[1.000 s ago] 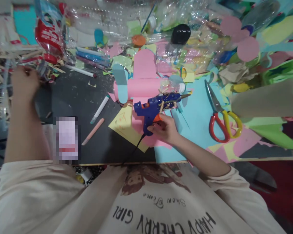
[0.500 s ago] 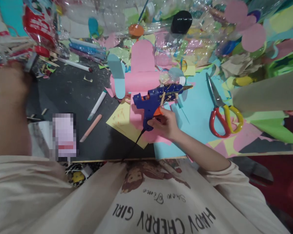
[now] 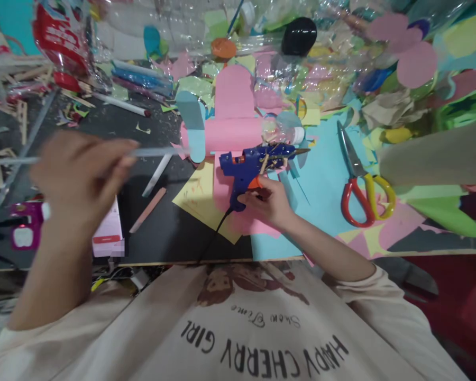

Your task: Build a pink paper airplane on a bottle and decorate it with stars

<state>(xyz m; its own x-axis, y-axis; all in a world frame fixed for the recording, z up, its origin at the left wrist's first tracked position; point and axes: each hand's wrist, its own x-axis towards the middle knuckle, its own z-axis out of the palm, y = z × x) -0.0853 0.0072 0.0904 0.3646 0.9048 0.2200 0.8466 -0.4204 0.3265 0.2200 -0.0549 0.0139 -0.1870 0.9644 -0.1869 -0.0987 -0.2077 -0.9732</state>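
My left hand (image 3: 87,174), blurred by motion, is closed on a long translucent glue stick (image 3: 154,152). One end of the stick points right, toward the back of the glue gun; the other runs out past the hand to the left. My right hand (image 3: 267,201) grips the handle of a dark blue hot glue gun (image 3: 246,169) near its orange trigger. The gun's nozzle points right, and stringy bits of wood and glue cling to its barrel. Just behind the gun lies a pink-wrapped plastic bottle (image 3: 230,132) with blue paper strips on it.
Scissors (image 3: 355,164) with red and yellow handles lie open at the right on blue paper. A yellow paper (image 3: 194,196), markers (image 3: 148,209) and a phone (image 3: 108,233) are on the dark table. A magenta device (image 3: 26,227) sits far left. Bottles and paper scraps crowd the back.
My left hand has come from the far left toward the middle, bringing the glue stick near the gun. My right hand and the glue gun have barely shifted.
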